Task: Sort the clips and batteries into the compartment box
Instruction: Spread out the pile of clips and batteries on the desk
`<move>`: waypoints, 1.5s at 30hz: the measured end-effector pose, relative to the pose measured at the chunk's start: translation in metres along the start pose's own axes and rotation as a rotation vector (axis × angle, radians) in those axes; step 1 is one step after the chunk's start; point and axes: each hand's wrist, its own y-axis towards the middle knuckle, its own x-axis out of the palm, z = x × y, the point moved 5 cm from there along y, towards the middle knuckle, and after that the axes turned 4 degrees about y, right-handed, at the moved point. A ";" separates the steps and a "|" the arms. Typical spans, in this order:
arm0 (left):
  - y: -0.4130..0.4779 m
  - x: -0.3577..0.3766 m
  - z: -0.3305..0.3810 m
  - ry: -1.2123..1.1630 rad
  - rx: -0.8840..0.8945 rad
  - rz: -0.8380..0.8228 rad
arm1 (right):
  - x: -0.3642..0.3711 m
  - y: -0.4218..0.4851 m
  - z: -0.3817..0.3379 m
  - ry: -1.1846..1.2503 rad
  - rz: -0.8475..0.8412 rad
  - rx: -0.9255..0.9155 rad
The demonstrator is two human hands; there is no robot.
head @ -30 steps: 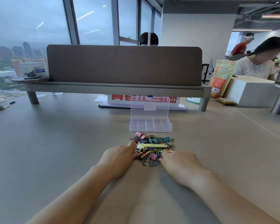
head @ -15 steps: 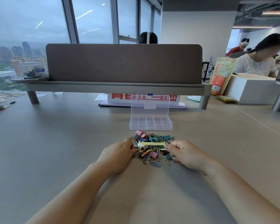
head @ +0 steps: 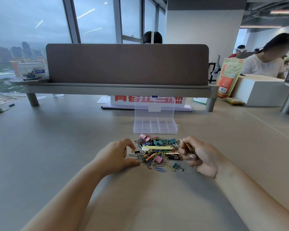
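A mixed pile of coloured binder clips, paper clips and batteries (head: 157,152) lies on the grey table, with a pale yellow tool (head: 157,148) across it and a black battery (head: 174,157) at its right. Behind it stands the clear compartment box (head: 155,128), lid upright. My left hand (head: 117,155) rests at the pile's left edge, thumb and fingers curved apart over a small black clip (head: 137,152). My right hand (head: 200,157) is raised at the pile's right, palm turned inward, fingers closed on a bunch of gold-coloured clips (head: 188,147).
A brown desk divider on a grey shelf (head: 127,64) crosses the table behind the box, with a red-lettered white sign (head: 148,100) beneath it. An orange bag (head: 228,77) and a white box (head: 260,90) stand at the right. People sit beyond.
My right hand has lifted off the pile's near side, moved right and turned over with a bunch of gold clips in it. Loose paper clips now lie spread at the near edge.
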 end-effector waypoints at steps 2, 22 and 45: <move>-0.001 -0.001 0.000 0.046 -0.026 -0.003 | -0.002 0.002 0.002 0.077 -0.006 0.010; -0.007 0.011 0.021 0.370 0.016 -0.107 | 0.001 -0.002 -0.002 -0.604 0.074 -0.149; -0.011 0.009 0.022 -1.210 -0.252 -0.336 | 0.026 -0.013 -0.004 -1.381 0.095 -0.315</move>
